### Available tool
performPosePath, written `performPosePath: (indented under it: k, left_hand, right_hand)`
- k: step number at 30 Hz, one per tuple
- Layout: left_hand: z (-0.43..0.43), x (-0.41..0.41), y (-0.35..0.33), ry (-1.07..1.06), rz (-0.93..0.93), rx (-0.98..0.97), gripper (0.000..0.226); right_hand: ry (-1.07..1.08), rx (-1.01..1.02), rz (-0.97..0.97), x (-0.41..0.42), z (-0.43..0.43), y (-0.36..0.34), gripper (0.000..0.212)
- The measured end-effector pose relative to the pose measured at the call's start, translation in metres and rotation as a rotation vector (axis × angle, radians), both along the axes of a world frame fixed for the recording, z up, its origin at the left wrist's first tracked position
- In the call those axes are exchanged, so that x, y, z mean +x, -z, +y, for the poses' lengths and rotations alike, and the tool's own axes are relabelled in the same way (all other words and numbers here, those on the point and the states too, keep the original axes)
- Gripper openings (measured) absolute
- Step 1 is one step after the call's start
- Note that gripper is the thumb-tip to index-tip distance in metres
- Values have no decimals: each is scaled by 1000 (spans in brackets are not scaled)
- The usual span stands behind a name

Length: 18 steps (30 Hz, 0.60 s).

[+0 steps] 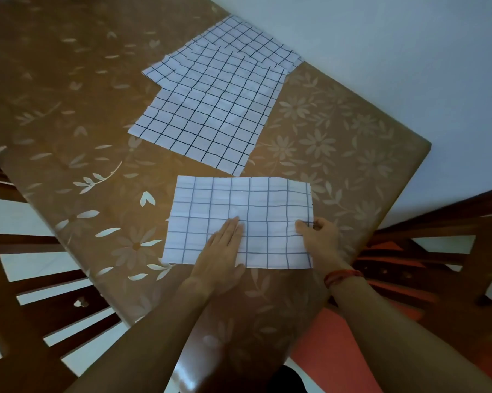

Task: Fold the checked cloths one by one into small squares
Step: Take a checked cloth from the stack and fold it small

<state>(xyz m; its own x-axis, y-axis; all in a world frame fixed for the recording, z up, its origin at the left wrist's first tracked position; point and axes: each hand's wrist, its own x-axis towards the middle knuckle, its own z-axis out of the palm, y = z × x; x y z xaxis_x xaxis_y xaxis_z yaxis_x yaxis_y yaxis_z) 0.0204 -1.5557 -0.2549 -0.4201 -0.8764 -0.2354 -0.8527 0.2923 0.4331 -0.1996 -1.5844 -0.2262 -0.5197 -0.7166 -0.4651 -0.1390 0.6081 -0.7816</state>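
Note:
A white checked cloth (pixel 256 205), folded into a rectangle, lies on the table near its front edge. My left hand (pixel 222 251) rests flat on its lower middle, fingers together. My right hand (pixel 318 236) pinches the cloth's right edge between thumb and fingers. Farther back lies an unfolded checked cloth (pixel 210 114), spread flat. It overlaps another checked cloth (pixel 244 41) near the table's far edge.
The table (pixel 68 123) wears a brown cover with pale flowers; its right edge runs diagonally beside a white wall (pixel 409 52). Dark wooden chairs stand at the left (pixel 40 293) and the right (pixel 452 236), the right one with a red seat.

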Motion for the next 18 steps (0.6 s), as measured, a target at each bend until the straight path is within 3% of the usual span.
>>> performPosePath:
  k: [8,11,14,18]
  left_hand:
    - [33,-6,7,-57,-101,-37,85]
    - [39,-4,9,-143,-139,-35,73]
    - [39,1,9,-151,-115,-26,65]
    - [40,10,3,-139,-57,-33,63]
  right_hand:
    - [184,148,-433,23,19,-6,17]
    - [76,205,-674,33,28,-17,26]
    - [-97,249,-767,32,37,-23,15]
    - [-176,107,-924,21,38,-23,58]
